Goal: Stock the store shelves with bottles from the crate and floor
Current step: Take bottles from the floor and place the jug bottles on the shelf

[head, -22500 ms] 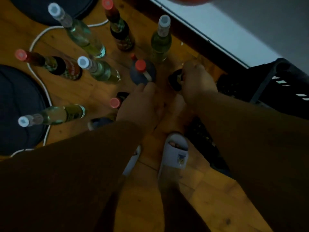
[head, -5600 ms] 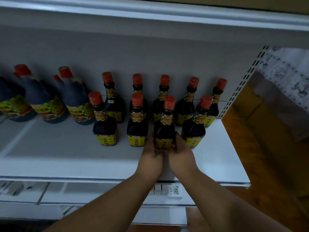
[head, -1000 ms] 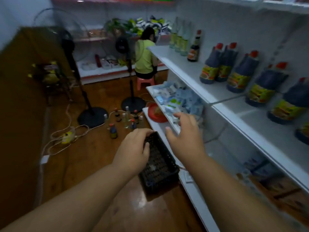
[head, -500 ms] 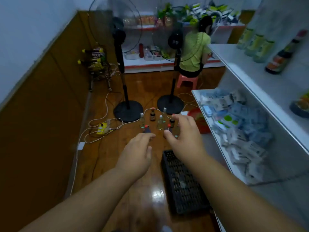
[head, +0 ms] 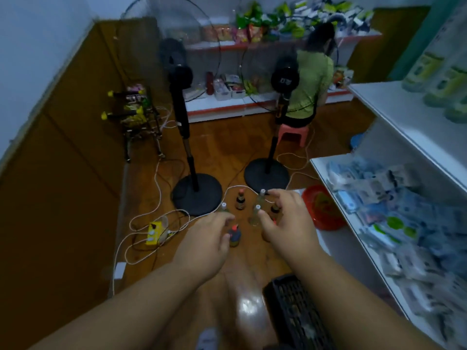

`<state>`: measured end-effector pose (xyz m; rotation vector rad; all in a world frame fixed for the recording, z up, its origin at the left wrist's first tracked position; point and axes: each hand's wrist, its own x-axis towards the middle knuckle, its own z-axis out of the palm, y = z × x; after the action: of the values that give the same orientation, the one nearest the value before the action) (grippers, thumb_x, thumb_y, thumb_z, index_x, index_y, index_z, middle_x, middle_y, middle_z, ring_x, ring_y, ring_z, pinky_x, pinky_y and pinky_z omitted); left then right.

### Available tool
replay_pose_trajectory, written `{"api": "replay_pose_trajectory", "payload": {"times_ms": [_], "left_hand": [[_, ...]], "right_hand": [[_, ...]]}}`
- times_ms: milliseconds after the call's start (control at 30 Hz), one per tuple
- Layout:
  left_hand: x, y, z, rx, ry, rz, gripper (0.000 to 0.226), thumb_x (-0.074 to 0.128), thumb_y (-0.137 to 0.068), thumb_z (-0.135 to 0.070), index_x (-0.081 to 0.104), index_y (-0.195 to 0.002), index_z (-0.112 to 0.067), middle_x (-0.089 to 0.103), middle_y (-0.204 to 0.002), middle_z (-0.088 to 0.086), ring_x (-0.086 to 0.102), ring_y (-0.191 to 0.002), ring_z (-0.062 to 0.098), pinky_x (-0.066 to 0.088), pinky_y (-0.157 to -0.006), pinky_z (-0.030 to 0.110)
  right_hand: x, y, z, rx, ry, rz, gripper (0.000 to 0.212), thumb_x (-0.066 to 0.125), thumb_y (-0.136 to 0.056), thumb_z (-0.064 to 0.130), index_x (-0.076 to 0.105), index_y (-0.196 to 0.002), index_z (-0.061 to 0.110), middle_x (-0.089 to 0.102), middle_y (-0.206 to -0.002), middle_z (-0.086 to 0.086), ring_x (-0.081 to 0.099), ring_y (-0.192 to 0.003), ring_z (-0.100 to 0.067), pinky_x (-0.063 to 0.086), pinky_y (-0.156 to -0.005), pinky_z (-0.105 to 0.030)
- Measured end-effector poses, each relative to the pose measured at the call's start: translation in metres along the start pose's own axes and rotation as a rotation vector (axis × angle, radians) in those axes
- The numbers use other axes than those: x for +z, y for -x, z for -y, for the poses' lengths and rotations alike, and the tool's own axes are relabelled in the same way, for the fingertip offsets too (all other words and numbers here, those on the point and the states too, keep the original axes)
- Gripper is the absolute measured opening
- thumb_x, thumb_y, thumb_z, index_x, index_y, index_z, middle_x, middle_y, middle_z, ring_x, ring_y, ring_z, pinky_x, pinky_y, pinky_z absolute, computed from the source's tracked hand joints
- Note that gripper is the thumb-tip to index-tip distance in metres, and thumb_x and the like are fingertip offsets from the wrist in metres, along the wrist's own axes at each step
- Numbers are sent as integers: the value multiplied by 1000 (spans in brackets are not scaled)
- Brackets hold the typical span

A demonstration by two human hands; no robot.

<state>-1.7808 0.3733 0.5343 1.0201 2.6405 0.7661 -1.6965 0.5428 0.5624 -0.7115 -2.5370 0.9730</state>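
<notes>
Several bottles stand on the wooden floor ahead of me: a dark red-capped bottle (head: 234,237), a small dark sauce bottle (head: 240,200) and clear white-capped bottles (head: 255,215). My left hand (head: 207,245) and my right hand (head: 286,221) are stretched out in front of me, fingers relaxed, holding nothing, well above the bottles. A black plastic crate (head: 295,311) lies on the floor at my lower right. White shelves (head: 404,114) run along the right side.
Two standing fans have round black bases (head: 197,194) just behind the bottles, with white cords and a yellow power strip (head: 154,232) on the floor. A red bowl (head: 322,209) sits on the bottom shelf. A person in green (head: 309,82) sits on a pink stool.
I have turned from the shelf toward the aisle and moved forward. The crate has slid down in view and the floor bottles are closer beneath my empty hands.
</notes>
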Motion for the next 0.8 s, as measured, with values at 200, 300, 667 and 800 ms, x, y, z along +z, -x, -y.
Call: {"api": "replay_pose_trajectory", "payload": {"times_ms": [200, 300, 667, 800], "left_hand": [[45, -118, 14, 68, 25, 106, 41, 56, -92, -23, 51, -131, -32, 57, -118, -15, 52, -103, 0, 44, -90, 19], [86, -169, 36, 85, 5, 167, 41, 57, -88, -21, 54, -129, -28, 59, -114, -10, 55, -104, 9, 46, -90, 27], [310, -308, 204, -119, 11, 390, 33, 59, -87, -28, 58, -119, -22, 65, -105, -1, 59, -90, 17, 43, -77, 27], [394, -336, 276, -165, -79, 380, 33, 59, -88, -36, 59, -116, -18, 64, -108, 4, 59, -96, 24, 47, -84, 35]], "right_hand": [[25, -75, -70, 164, 0, -36, 42, 67, -85, 28, 57, -125, 25, 50, -123, 5, 50, -110, -9, 45, -90, -25], [55, -117, -115, 243, -24, -42, 38, 69, -84, 24, 60, -121, 22, 52, -118, 3, 54, -105, -11, 45, -89, -25], [313, -190, -303, 717, -69, 87, 30, 62, -87, 29, 62, -116, 19, 63, -116, -5, 61, -101, -22, 47, -80, -29], [405, -204, -361, 708, -74, 47, 27, 64, -88, 25, 64, -114, 17, 65, -113, -2, 62, -98, -17, 42, -76, -24]]}}
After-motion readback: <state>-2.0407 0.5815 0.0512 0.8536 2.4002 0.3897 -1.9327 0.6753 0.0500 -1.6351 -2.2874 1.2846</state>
